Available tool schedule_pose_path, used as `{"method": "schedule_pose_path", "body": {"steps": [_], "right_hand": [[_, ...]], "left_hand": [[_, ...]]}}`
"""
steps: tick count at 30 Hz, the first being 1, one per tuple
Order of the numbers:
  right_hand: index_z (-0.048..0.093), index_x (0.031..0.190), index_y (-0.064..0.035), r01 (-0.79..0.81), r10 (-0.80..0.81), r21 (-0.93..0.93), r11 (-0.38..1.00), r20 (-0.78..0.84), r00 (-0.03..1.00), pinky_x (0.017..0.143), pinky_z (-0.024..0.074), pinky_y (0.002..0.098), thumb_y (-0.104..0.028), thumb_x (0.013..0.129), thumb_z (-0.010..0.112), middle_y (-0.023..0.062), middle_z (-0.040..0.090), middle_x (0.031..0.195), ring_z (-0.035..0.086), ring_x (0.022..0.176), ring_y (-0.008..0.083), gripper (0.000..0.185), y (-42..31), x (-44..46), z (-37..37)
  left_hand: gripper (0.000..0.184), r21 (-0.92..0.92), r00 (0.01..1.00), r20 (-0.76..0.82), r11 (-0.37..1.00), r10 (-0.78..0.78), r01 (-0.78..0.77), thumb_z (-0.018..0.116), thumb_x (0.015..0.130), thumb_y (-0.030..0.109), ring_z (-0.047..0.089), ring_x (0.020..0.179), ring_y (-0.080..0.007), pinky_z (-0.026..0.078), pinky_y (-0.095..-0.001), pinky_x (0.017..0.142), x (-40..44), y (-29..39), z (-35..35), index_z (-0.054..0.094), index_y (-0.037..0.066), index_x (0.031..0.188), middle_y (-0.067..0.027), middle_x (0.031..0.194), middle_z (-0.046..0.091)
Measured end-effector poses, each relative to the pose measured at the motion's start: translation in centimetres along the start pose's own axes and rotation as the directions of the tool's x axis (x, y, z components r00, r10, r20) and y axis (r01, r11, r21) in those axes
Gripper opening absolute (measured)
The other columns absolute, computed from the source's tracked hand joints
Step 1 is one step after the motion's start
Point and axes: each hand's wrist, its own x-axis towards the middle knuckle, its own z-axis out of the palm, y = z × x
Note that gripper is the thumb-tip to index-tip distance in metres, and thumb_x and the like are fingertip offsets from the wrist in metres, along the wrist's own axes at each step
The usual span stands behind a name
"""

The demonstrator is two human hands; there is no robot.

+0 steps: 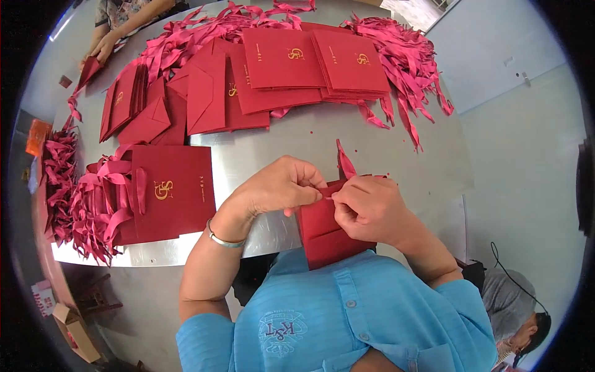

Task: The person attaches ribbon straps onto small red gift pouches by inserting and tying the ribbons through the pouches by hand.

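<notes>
A dark red paper gift bag (325, 242) rests against the front of my blue shirt at the table's near edge. My left hand (282, 186), with a bracelet at the wrist, is closed in a pinch at the bag's top edge. Close beside it, my right hand (372, 208) pinches at the same edge, its fingers curled around a ribbon. Part of that pinkish-red ribbon (346, 162) sticks up beyond my hands. My fingers hide where the ribbon meets the bag.
Stacks of red bags (285, 59) lie across the metal table (248, 149), with heaps of ribbons (396, 56) behind. Another bag pile (176, 211) with ribbon handles sits at left. A co-worker's hands (102, 49) hold a red piece, far left. Another person (511, 304) is at lower right.
</notes>
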Motion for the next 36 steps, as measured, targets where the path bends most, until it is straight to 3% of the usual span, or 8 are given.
{"method": "schedule_pose_path", "body": {"steps": [8,20,26,29,32,34,35,36], "right_hand": [[0.054,0.066,-0.0054,-0.102,0.117,-0.155,0.983,0.094,0.989,0.044,0.0453,0.0337,0.001,0.064,0.064,0.0070,0.051,0.061,0.052,0.048,0.0227,0.012,-1.9,0.7,-0.4],[0.057,0.069,-0.0028,-0.209,0.302,-0.333,0.919,0.259,0.917,0.048,0.0485,0.0383,-0.003,0.068,0.063,0.0129,0.057,0.063,0.060,0.054,0.0283,0.007,-2.8,1.5,1.6],[0.058,0.071,-0.0032,-0.354,0.352,0.002,0.935,0.099,0.931,0.053,0.0489,0.0391,-0.005,0.075,0.064,0.0110,0.061,0.069,0.061,0.059,0.0285,0.008,-1.4,0.8,1.3],[0.062,0.079,-0.0035,-0.287,0.304,-0.107,0.952,0.213,0.929,0.058,0.0501,0.0384,-0.005,0.079,0.064,0.0103,0.061,0.071,0.063,0.065,0.0293,0.003,-1.3,1.0,-0.3],[0.066,0.092,-0.0037,-0.208,0.185,0.090,0.974,0.209,0.960,0.062,0.0505,0.0352,-0.004,0.081,0.063,0.0108,0.063,0.075,0.063,0.070,0.0273,0.011,0.5,2.1,-2.4],[0.067,0.100,-0.0048,-0.329,0.216,0.307,0.893,0.349,0.912,0.066,0.0495,0.0304,-0.005,0.084,0.062,0.0095,0.066,0.081,0.063,0.073,0.0204,0.017,2.8,2.7,-3.1],[0.066,0.100,-0.0027,-0.574,0.338,0.379,0.725,0.531,0.777,0.065,0.0477,0.0277,-0.004,0.085,0.059,0.0076,0.069,0.086,0.061,0.074,0.0128,0.016,2.9,3.3,-3.8],[0.066,0.100,-0.0027,-0.576,0.351,0.378,0.724,0.518,0.781,0.065,0.0477,0.0277,-0.004,0.085,0.059,0.0076,0.069,0.086,0.061,0.074,0.0128,0.016,3.5,3.7,-3.8]], "left_hand": [[0.007,-0.023,0.999,-0.035,0.999,0.022,-0.023,0.061,0.082,-0.004,0.048,0.046,-0.0042,0.035,-0.0191,0.041,0.2,-0.4,0.4,0.067,-0.003,0.086,-0.0010,0.063,0.060],[0.006,0.041,0.993,-0.117,0.999,0.008,-0.004,0.062,0.084,0.001,0.048,0.044,-0.0045,0.036,-0.0193,0.040,0.2,-0.1,0.6,0.068,-0.002,0.081,-0.0007,0.062,0.060],[0.007,0.021,0.989,-0.142,0.999,0.032,-0.030,0.061,0.085,-0.001,0.050,0.047,-0.0057,0.039,-0.0200,0.041,0.0,-0.2,0.6,0.068,-0.003,0.086,-0.0028,0.066,0.063],[0.009,0.055,0.996,-0.080,0.998,0.030,-0.026,0.061,0.085,-0.002,0.051,0.048,-0.0059,0.040,-0.0202,0.042,0.3,-0.5,0.7,0.069,-0.003,0.090,-0.0038,0.069,0.064],[0.010,0.049,0.993,-0.106,0.998,0.047,-0.042,0.061,0.085,-0.003,0.052,0.049,-0.0057,0.040,-0.0203,0.042,0.1,-0.2,1.2,0.068,-0.004,0.092,-0.0038,0.070,0.065],[0.011,0.030,0.988,-0.132,0.997,0.077,-0.074,0.062,0.084,-0.004,0.052,0.049,-0.0051,0.040,-0.0201,0.042,-0.2,0.2,1.6,0.068,-0.004,0.093,-0.0034,0.071,0.066],[0.011,0.041,0.990,-0.118,0.996,0.078,-0.073,0.062,0.084,-0.004,0.052,0.049,-0.0051,0.040,-0.0201,0.042,-0.2,0.4,1.8,0.068,-0.004,0.093,-0.0034,0.071,0.066],[0.010,0.045,0.988,-0.141,0.997,0.067,-0.062,0.063,0.083,-0.005,0.051,0.049,-0.0048,0.040,-0.0198,0.042,-0.3,0.5,2.1,0.067,-0.004,0.093,-0.0034,0.072,0.066]]}}
